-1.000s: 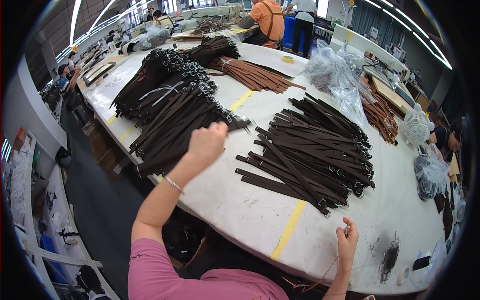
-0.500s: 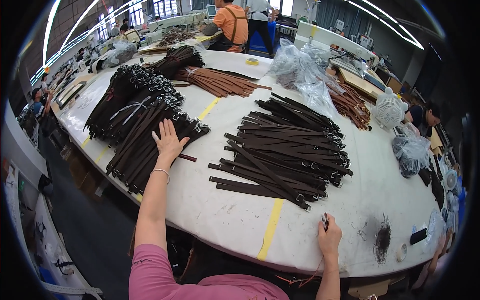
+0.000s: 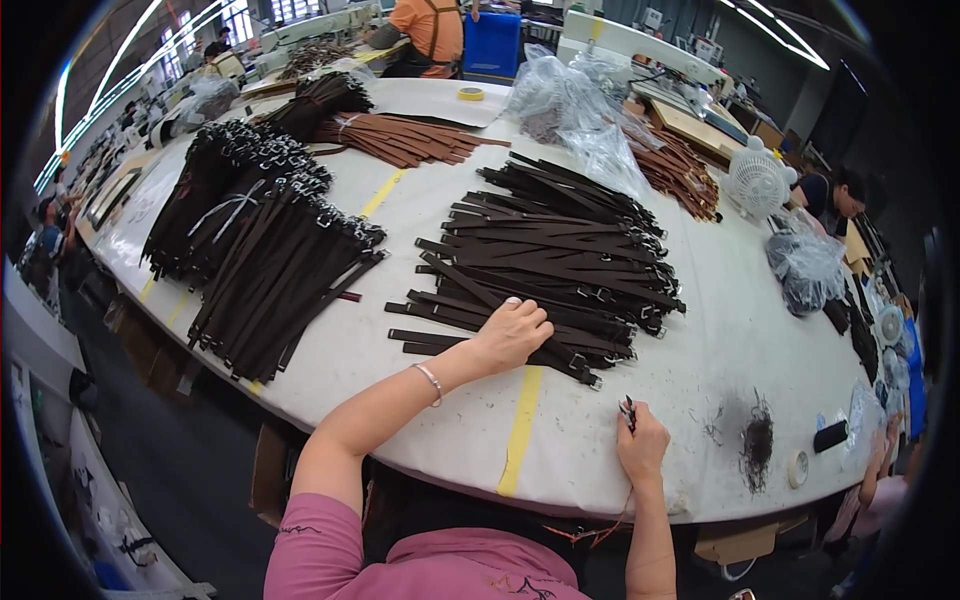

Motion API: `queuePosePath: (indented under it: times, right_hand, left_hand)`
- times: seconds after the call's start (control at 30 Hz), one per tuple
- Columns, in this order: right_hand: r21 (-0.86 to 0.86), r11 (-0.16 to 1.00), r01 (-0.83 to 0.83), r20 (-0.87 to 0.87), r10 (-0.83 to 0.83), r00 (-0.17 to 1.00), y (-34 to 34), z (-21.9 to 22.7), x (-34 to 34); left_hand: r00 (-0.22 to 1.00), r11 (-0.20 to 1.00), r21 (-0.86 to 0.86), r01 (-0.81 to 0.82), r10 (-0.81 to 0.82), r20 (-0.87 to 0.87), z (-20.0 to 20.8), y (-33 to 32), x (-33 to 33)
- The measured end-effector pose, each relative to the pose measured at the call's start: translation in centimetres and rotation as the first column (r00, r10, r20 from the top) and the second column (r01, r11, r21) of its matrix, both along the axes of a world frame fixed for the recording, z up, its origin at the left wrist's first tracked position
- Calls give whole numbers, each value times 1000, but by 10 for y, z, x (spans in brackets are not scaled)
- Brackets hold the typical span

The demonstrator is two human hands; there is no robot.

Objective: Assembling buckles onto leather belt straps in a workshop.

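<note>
Dark brown buckled straps lie in a loose, spread pile at the middle of the table, metal buckles mostly toward the right. My left hand is over the near part of this pile, fingers curled down on a strap that lies slantwise across the others; the fingertips are partly hidden. Near the table's front edge, my right hand is closed around small dark thread snips, tips pointing up. To the left lies a thicker stack of similar straps, part of it tied in a bundle.
Lighter brown straps lie behind, near a yellow tape roll. Clear plastic bags and a white fan stand farther right. Thread scraps, a tape roll and a black cylinder sit near right. Other people work beyond.
My left hand has left the left stack and moved right onto the spread pile, its fingers now curled. My right hand still holds the snips in about the same place. The view has shifted slightly.
</note>
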State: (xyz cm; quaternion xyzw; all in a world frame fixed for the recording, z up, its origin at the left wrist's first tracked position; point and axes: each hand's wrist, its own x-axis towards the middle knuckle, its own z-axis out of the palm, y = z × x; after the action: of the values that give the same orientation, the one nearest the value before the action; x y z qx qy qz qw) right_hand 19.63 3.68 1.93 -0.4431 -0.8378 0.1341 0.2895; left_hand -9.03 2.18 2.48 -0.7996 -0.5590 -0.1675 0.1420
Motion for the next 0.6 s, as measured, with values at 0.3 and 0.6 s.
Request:
queuePosePath:
  times: [0.3, 0.6]
  right_hand:
    - [-27, 999, 37, -1, -37, 999, -3, 0, 6]
    - [-239, 971, 28, -67, -46, 997, 6, 2, 4]
  left_hand:
    - [991, 992, 82, 97, -103, 79, 66, -19, 9]
    - [968, 908, -403, 113, -9, 251, 6, -63, 40]
